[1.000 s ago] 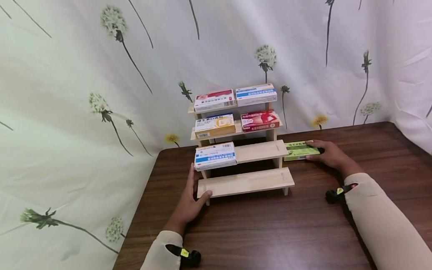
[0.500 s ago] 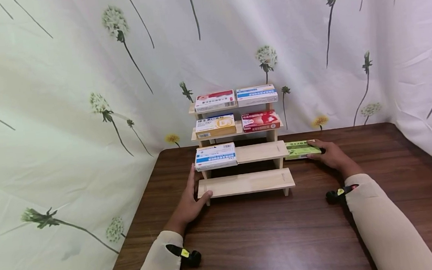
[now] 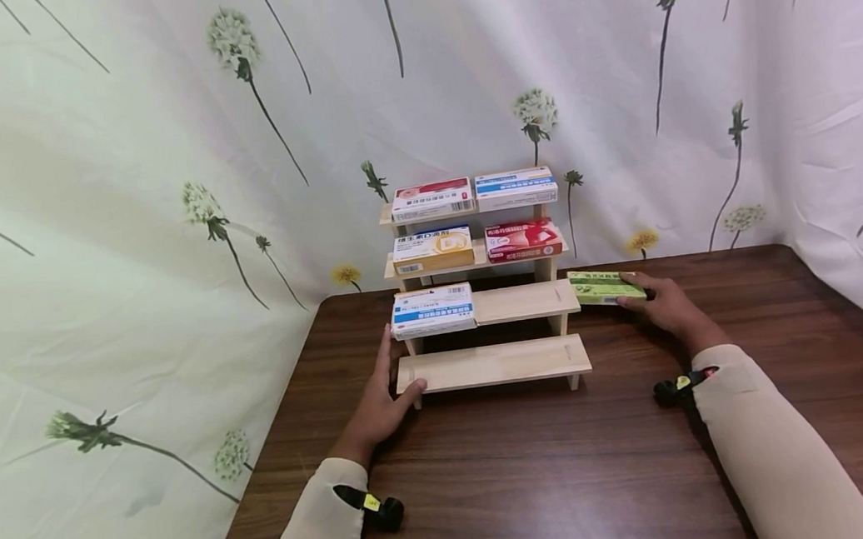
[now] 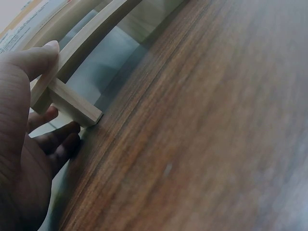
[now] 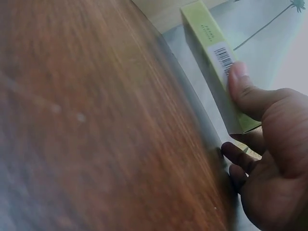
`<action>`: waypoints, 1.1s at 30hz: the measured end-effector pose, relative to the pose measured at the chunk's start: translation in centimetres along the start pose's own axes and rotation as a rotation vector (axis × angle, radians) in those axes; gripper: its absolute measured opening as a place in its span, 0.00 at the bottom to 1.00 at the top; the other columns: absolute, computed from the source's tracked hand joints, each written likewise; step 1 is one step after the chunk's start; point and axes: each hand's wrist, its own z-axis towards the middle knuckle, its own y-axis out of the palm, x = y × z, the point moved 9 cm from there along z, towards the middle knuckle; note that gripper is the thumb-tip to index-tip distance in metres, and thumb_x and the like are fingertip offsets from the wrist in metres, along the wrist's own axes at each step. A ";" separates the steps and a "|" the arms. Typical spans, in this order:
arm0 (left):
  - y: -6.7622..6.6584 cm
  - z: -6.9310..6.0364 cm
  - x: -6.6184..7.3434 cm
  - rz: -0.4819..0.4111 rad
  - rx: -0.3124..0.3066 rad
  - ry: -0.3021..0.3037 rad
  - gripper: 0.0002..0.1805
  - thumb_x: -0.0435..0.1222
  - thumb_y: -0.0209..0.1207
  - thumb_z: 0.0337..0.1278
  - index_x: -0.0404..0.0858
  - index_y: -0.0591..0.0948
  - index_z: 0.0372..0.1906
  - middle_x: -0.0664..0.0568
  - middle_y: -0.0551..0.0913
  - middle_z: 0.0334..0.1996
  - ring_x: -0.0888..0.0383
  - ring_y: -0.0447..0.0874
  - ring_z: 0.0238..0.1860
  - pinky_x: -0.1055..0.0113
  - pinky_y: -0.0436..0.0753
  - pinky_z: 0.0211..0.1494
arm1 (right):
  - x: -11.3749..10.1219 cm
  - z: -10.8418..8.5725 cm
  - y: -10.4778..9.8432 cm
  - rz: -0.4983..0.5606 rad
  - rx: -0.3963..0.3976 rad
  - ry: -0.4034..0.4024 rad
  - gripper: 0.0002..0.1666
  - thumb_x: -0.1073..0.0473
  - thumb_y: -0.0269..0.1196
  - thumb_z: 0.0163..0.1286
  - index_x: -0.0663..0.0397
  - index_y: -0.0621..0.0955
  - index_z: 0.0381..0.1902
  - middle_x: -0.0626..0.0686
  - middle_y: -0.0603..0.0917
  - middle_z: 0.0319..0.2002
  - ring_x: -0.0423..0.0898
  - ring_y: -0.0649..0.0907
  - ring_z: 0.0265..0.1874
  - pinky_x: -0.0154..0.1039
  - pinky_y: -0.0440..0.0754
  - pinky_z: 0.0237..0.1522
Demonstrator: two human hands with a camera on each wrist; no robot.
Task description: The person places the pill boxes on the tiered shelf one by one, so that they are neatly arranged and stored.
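Note:
A stepped wooden display stand (image 3: pixel 492 365) stands on the table, with medicine boxes on its upper three steps. My left hand (image 3: pixel 377 398) holds the left end of its lowest step, thumb (image 4: pixel 42 58) on the board and the other fingers by the leg (image 4: pixel 74 103). A green medicine box (image 3: pixel 604 287) is pinched by its right end in my right hand (image 3: pixel 663 307). It is lifted off the table, just right of the third step from the top. That step carries a white-and-blue box (image 3: pixel 433 311) on its left half; its right half is bare wood.
The second step holds a yellow vitamin D box (image 3: pixel 433 250) and a red box (image 3: pixel 523 240). On the top step lie a red-and-white box (image 3: pixel 432 199) and another white-and-blue box (image 3: pixel 516 188). A dandelion-print cloth (image 3: pixel 447 68) hangs behind the dark wooden table (image 3: pixel 536 471).
The green box has risen from the table in my right hand and now tilts a little beside the stand. My left hand stays at the stand's left end.

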 end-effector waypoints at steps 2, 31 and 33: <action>0.0 0.0 0.0 -0.001 0.000 0.000 0.60 0.42 0.67 0.77 0.59 0.33 0.91 0.37 0.60 0.86 0.36 0.66 0.83 0.33 0.63 0.83 | -0.1 0.0 -0.2 0.010 0.013 0.000 0.46 0.43 0.64 0.83 0.54 0.62 0.88 0.73 0.50 0.86 0.77 0.51 0.85 0.76 0.54 0.81; 0.0 0.0 0.0 0.017 -0.004 -0.003 0.61 0.43 0.67 0.77 0.60 0.32 0.91 0.36 0.60 0.86 0.35 0.64 0.84 0.33 0.61 0.84 | -4.5 -1.9 -4.0 -0.075 0.113 -0.110 0.42 0.52 0.64 0.85 0.66 0.63 0.84 0.82 0.52 0.83 0.82 0.58 0.81 0.78 0.61 0.76; 0.0 0.0 0.0 0.020 -0.002 -0.003 0.61 0.43 0.67 0.77 0.60 0.32 0.91 0.36 0.60 0.86 0.35 0.64 0.84 0.33 0.61 0.84 | -5.0 -2.2 -4.3 -0.072 0.110 -0.116 0.42 0.51 0.63 0.85 0.65 0.63 0.85 0.81 0.51 0.83 0.82 0.57 0.81 0.78 0.61 0.76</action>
